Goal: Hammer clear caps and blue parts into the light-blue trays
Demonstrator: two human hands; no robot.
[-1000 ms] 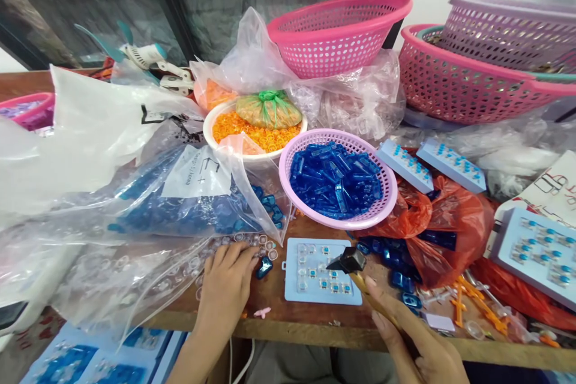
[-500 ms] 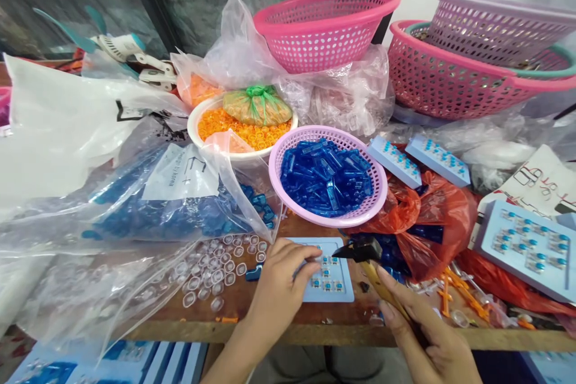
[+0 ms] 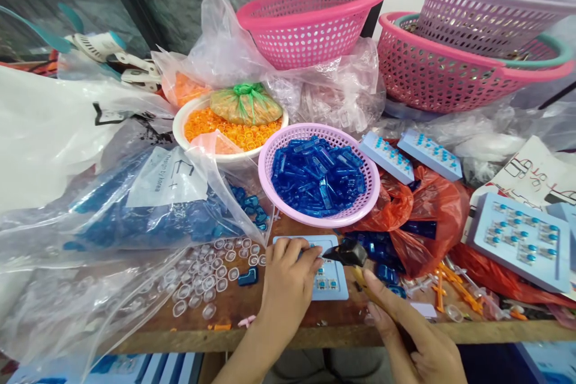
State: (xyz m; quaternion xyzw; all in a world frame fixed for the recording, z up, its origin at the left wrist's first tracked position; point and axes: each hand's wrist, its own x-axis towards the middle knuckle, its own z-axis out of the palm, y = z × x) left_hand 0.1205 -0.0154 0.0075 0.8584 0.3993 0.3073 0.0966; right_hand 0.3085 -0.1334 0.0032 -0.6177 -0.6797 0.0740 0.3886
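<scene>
In the head view my left hand [image 3: 290, 273] rests over the left part of a light blue tray [image 3: 341, 295]. Its fingertips are drawn together at the small blue-and-clear parts [image 3: 327, 283] set in the tray; whatever they pinch is hidden. My right hand [image 3: 407, 327] is closed round the wooden handle of a small hammer [image 3: 353, 253]. The hammer's black head hovers at the tray's right side, its pointed end close to my left fingertips. Whether the two touch I cannot tell.
Clear rings [image 3: 208, 282] lie scattered left of the tray. Behind it stands a lilac basket [image 3: 265, 183] of blue plastic pieces. A red bag [image 3: 438, 216], orange pieces [image 3: 459, 285] and another filled tray [image 3: 558, 279] are at the right. The table's front edge [image 3: 333, 334] runs below.
My left fingers have moved over the tray and cover more of its parts. The hammer head has come nearer to them. The whole view has shifted slightly.
</scene>
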